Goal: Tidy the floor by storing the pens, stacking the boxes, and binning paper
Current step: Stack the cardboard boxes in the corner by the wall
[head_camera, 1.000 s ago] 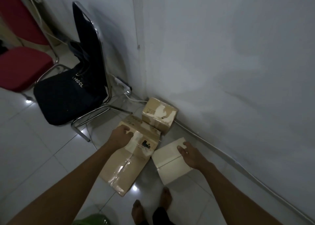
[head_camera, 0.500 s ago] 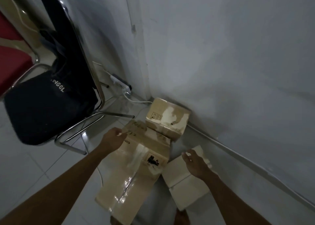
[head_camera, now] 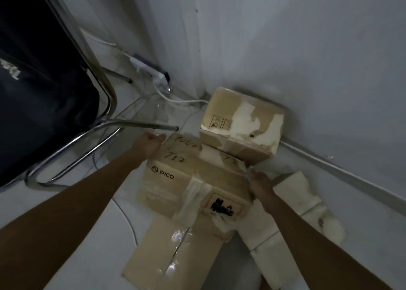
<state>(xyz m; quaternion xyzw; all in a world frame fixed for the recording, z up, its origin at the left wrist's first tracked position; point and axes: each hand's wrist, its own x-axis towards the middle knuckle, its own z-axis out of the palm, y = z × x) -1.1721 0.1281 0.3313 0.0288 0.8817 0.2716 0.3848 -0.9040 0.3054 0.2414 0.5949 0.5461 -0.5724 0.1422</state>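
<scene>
A large cardboard box printed PICO lies on the white floor in front of me, its long flap reaching toward my feet. My left hand grips its far left corner, fingers curled over the edge. My right hand holds the box's right edge. A smaller cardboard box with torn labels sits just beyond, against the wall corner and touching the large box. A white box lies on the floor to the right, beside my right forearm. No pens or loose paper are in view.
A chrome-framed chair carrying a black bag stands close on the left, one leg ending near my left hand. A power strip and white cables lie by the wall. A thin wire crosses the floor. The wall is close on the right.
My right hand left the white box and moved to the large box's right edge. My left hand stayed at the far left corner. The view moved closer to the boxes.
</scene>
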